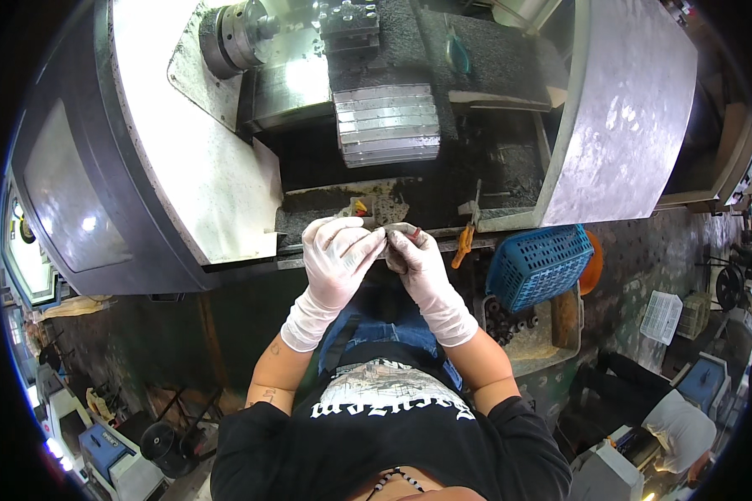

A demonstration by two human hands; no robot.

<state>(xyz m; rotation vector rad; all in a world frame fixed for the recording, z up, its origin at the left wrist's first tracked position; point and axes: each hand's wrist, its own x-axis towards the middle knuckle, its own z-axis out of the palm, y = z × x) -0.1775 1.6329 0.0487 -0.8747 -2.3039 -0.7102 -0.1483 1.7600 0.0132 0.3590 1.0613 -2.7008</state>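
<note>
My left hand (338,259) and my right hand (414,263), both in white gloves, are raised together at the front of an open machine, fingertips nearly meeting. Their fingers are curled and pinched around something small that I cannot make out, with a bit of red showing near my right fingers. The right glove's fingertips are dark with grime. Just beyond my fingers, a small yellow object (359,206) rests on the machine's ledge (309,220). Right of my hands hangs an orange-handled tool (464,244). A metal chuck (230,42) sits at the back left inside the machine.
The machine's pale door (614,125) stands to the right. Below it are a blue basket (535,263), an orange tub (593,263) and a bin (551,355) of dark metal parts. Another person (677,426) is at the lower right; a fan (163,447) stands lower left.
</note>
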